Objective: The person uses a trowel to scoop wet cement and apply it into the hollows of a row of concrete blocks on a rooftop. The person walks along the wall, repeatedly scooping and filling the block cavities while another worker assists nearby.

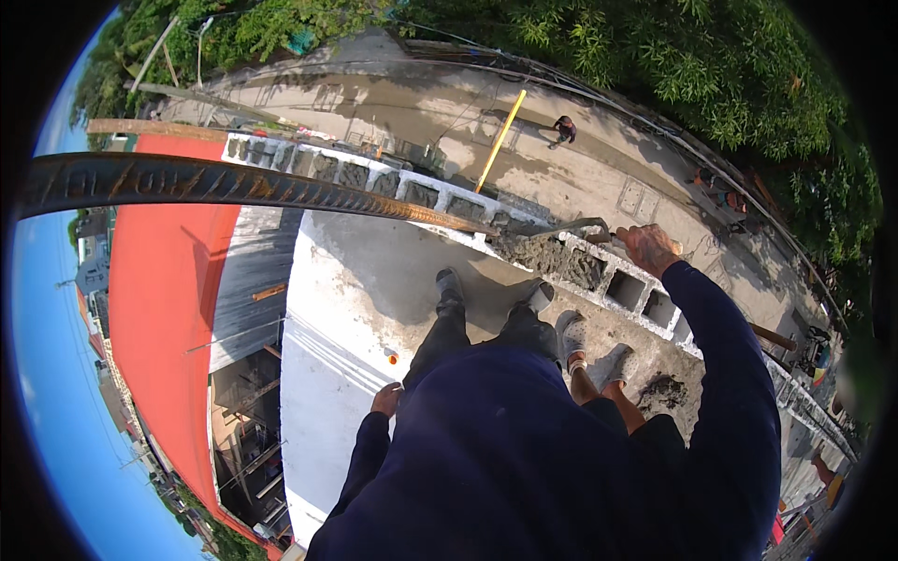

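Note:
My right hand [650,251] is closed around the handle of a trowel [572,225], held above a row of hollow concrete blocks [659,309]. Wet grey mortar [541,252] lies on the blocks under and beside the blade. Some block cores are filled, while those nearer my right arm stand open. My left hand [385,400] hangs low beside my left leg, away from the wall; its fingers are too small and partly hidden to read. A rusty ribbed steel bar [271,187] crosses from the left edge to the block row.
Close on my right stand another person's feet in clogs [572,338], beside a mortar patch [662,393] on the ledge. Beyond the wall, a yellow pole [501,140] rises above a street far below, where a person [564,129] walks. A red roof [173,280] drops away left.

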{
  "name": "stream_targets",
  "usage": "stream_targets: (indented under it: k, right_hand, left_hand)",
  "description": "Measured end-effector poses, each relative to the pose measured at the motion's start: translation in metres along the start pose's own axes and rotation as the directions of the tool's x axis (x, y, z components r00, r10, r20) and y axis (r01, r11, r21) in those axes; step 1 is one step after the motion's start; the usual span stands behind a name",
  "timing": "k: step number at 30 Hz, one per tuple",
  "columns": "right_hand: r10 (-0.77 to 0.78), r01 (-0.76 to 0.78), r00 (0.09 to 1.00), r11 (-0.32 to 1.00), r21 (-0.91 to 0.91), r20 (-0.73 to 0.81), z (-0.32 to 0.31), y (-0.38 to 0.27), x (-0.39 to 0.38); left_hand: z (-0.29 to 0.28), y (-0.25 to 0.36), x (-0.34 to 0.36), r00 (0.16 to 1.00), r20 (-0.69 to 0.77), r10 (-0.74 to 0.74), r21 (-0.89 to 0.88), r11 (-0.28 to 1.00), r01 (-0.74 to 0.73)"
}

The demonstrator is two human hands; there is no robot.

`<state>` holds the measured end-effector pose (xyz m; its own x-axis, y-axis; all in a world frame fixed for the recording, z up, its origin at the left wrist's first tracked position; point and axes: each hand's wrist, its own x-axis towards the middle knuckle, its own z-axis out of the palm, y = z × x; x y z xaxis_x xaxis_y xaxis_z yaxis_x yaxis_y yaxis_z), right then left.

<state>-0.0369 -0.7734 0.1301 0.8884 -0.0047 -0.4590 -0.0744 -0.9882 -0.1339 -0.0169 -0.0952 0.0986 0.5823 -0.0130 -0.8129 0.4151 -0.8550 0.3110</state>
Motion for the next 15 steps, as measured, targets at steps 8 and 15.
stream_targets:
  k: [8,15]
  right_hand:
    - [0.428,-0.324,0.890,0.836,0.443,-0.157,0.039,-0.062,-0.068]
    - [0.429,-0.130,0.866,-0.305,0.943,0.258,0.058,-0.179,-0.056]
  left_hand:
    - [-0.029,0.077,0.045,0.996,0.078,-0.032,-0.099,0.994,0.039]
    - [-0.056,0.116,0.112,0.903,0.289,0.319,0.265,0.880,-0.395]
